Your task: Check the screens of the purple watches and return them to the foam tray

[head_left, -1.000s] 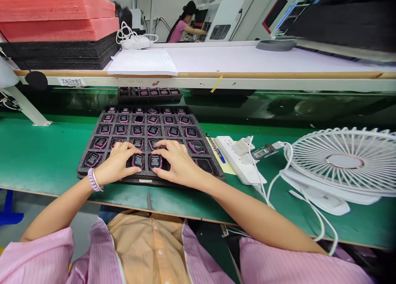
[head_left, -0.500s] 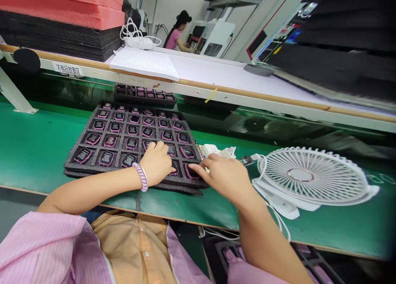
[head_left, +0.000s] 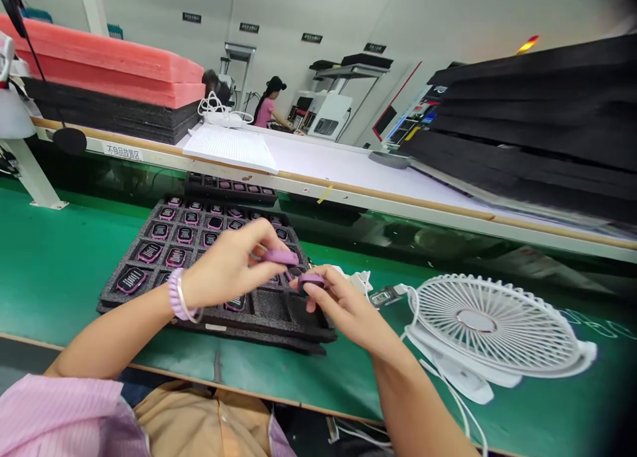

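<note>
Pale pink striped smock (head_left: pixel 64 410) over peach-orange shirt (head_left: pixel 199 420), with braided lilac wristband (head_left: pixel 174 294) and thin silver bangle (head_left: pixel 185 306) at left wrist (head_left: pixel 202 288).

Bright, even indoor light, wide-lens bend at the edges
I read flat white light over the pale wall (head_left: pixel 308 12), a small glare at the amber lamp (head_left: pixel 526 44), only a thin shadow under the black foam tray (head_left: pixel 269 306), the bench edge (head_left: pixel 378 203) bowing across my view, and the black foam stack (head_left: pixel 527 125) going soft toward a dark, blurred right corner

2 smartwatches (head_left: pixel 281 257) now out of tray (head_left: pixel 259 334)
</note>
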The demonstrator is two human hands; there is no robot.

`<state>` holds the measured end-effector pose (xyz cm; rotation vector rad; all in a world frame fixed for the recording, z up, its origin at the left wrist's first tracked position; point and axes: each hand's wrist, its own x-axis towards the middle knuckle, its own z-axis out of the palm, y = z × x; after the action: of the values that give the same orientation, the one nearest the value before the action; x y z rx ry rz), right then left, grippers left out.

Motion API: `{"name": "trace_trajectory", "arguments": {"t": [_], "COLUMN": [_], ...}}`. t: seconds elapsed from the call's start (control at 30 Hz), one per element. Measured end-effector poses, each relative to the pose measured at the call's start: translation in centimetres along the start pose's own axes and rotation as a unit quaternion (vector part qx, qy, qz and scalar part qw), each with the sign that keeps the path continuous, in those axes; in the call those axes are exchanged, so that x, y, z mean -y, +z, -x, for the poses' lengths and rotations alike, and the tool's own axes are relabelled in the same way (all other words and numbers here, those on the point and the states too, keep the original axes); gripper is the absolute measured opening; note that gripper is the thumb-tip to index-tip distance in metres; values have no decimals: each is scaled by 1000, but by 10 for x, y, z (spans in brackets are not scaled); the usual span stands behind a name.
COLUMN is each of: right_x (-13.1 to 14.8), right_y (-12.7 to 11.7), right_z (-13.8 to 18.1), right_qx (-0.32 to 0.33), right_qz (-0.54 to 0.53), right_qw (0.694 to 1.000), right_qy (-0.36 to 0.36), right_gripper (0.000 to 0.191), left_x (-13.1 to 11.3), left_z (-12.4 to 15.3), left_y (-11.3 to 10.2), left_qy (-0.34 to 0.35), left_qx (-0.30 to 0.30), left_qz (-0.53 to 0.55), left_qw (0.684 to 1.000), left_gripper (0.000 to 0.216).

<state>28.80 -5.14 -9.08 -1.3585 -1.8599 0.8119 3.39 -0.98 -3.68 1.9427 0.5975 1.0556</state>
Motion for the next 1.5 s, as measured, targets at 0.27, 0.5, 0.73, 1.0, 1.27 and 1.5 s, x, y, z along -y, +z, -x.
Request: {"name": "trace_trajectory", "arguments": {"t": [0.27, 0.5, 0.73, 1.0, 1.27, 1.5], "right_x": [37, 81, 86, 72, 71, 73], "right_y": [47, 43, 42, 45, 46, 47], "right_z": [-84, -96, -93, -106, -106, -105], "right_qx": [74, 39, -4, 23, 50, 45], "right_qz": [-497, -523, -485, -523, -552, -568], "right_qw": [862, 850, 867, 849, 831, 820], "right_qy": [68, -53, -115, -75, -58, -62], "right_gripper": [57, 53, 58, 57, 50, 48], "left_x": [17, 8, 7, 17, 15, 15], "left_z": [-18, -19, -25, -30, -29, -27], "left_y": [-39, -42, -36, -36, -35, -35], "left_qy": [-169, -138, -16, -33, -14, 6], "left_qx": [-150, -180, -197, -216, -234, -239], "left_qz": [249, 150, -24, -78, -121, -155], "left_qw": [942, 962, 980, 973, 965, 958], "left_gripper": [55, 47, 43, 44, 40, 43]}}
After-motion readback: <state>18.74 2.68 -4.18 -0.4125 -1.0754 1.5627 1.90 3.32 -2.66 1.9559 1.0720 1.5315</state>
